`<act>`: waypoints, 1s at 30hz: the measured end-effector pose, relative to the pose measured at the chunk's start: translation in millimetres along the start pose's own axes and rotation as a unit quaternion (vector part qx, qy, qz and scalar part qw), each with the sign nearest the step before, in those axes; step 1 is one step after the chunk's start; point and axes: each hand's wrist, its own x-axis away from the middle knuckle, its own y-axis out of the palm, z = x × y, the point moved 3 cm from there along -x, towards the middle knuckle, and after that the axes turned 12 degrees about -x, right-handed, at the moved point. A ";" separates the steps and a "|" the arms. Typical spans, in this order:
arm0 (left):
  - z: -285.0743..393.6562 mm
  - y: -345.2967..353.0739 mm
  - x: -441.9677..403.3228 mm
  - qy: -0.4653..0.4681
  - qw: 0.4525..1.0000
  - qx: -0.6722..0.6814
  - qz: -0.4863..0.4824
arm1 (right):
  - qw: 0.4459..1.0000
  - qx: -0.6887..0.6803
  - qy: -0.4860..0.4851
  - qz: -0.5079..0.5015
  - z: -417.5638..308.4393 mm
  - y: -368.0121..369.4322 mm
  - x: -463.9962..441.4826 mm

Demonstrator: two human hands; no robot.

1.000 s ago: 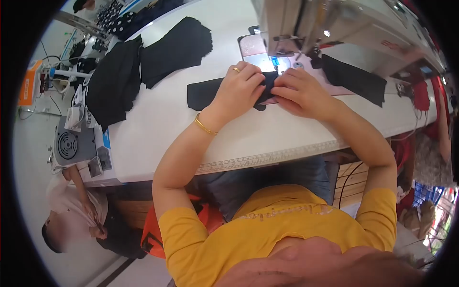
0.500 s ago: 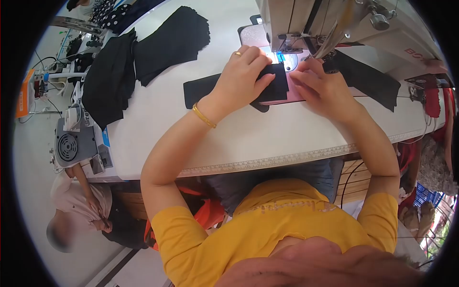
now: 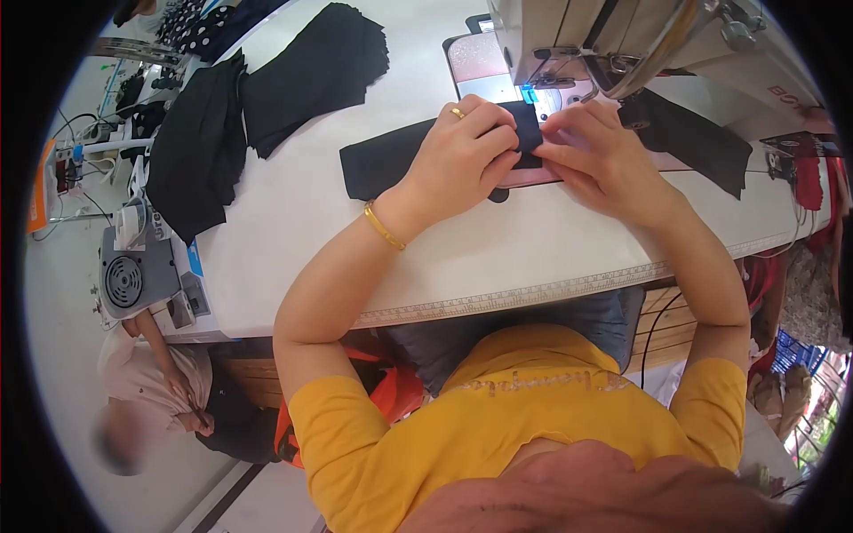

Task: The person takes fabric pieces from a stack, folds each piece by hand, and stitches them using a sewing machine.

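Note:
A strip of black fabric (image 3: 382, 166) lies across the front of the sewing machine's bed, just before the lit needle area. My left hand (image 3: 469, 153), with a ring and a gold bracelet, is closed on the strip near its right end, fingers curled and thumb pressed in. At that right end, the fingertips of my right hand (image 3: 606, 158) pinch the fabric's edge. The presser foot (image 3: 531, 94) sits just beyond the fabric. Part of the strip is hidden under my left hand.
Two stacks of black cut fabric (image 3: 315, 75) (image 3: 197, 147) lie to the left on the white table (image 3: 293, 231). Another black piece (image 3: 697, 142) lies right of the sewing machine (image 3: 577, 35). A measuring tape (image 3: 515, 295) runs along the near edge. Another person (image 3: 164, 382) sits at lower left.
My right hand has moved left onto the fabric's end. My left fingers have curled in, and the strip's right end, flat before, now looks gathered or folded between both hands.

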 end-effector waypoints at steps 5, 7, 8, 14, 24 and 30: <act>7.7 -2.7 -0.8 0.063 0.998 -0.001 0.005 | 1.000 0.000 0.014 0.001 4.5 -1.1 0.0; 8.4 -2.0 -0.4 0.064 0.998 -0.003 0.000 | 1.000 -0.005 0.016 -0.001 3.5 -1.1 0.6; 8.8 -2.5 -1.1 0.065 0.998 -0.009 -0.003 | 1.000 -0.004 0.016 -0.001 2.3 -2.0 1.1; 7.2 -4.5 -3.4 0.035 0.999 0.003 -0.006 | 1.000 0.000 -0.016 -0.020 -8.4 -8.1 -1.4; 7.5 -3.7 -5.2 0.057 0.998 -0.010 -0.018 | 0.998 -0.014 -0.033 -0.049 -9.3 -10.2 -1.0; 6.5 0.5 -7.5 0.049 0.998 -0.017 -0.021 | 0.998 -0.008 -0.031 -0.047 -7.8 -11.9 -0.1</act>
